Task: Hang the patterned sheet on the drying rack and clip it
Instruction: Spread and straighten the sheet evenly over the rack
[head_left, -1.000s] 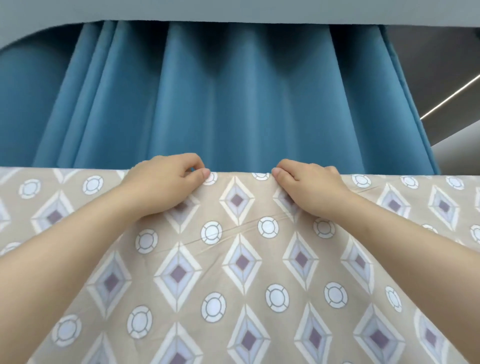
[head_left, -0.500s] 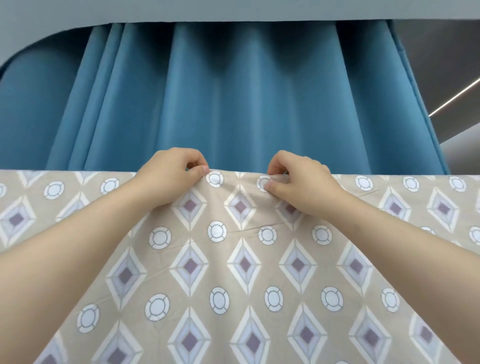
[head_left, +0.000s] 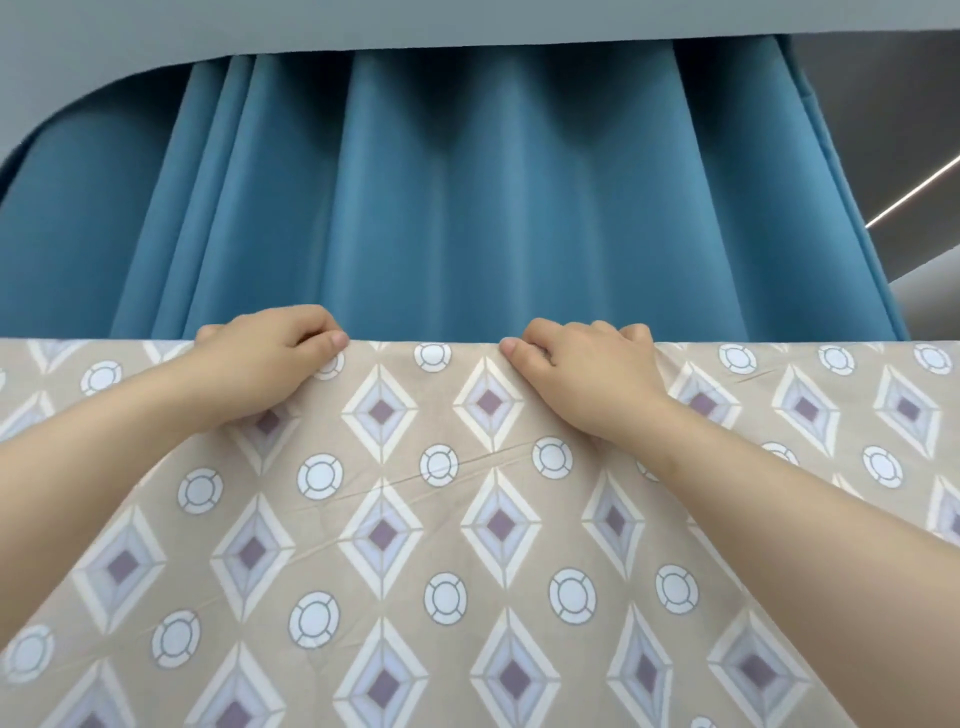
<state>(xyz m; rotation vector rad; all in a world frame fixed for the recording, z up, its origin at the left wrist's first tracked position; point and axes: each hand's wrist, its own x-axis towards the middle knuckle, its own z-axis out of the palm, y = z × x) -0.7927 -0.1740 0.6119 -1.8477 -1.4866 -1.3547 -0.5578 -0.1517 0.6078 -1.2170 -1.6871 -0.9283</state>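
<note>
The patterned sheet (head_left: 441, 519) is beige with blue-and-purple diamonds and white circles. It hangs draped over a straight horizontal top line that runs across the whole view; the rack bar under it is hidden. My left hand (head_left: 265, 358) pinches the sheet's top fold left of centre, fingers curled over the back. My right hand (head_left: 587, 374) grips the same fold right of centre, thumb in front. The stretch of sheet between the two hands lies flat. No clip is in view.
A pleated blue curtain (head_left: 441, 208) hangs close behind the sheet. A grey ceiling ledge (head_left: 467, 23) runs overhead, and a grey wall with a light strip (head_left: 914, 197) shows at the right.
Both hands have slid apart along the top fold, the left leftward and the right rightward. The small bunch of cloth between them has flattened.
</note>
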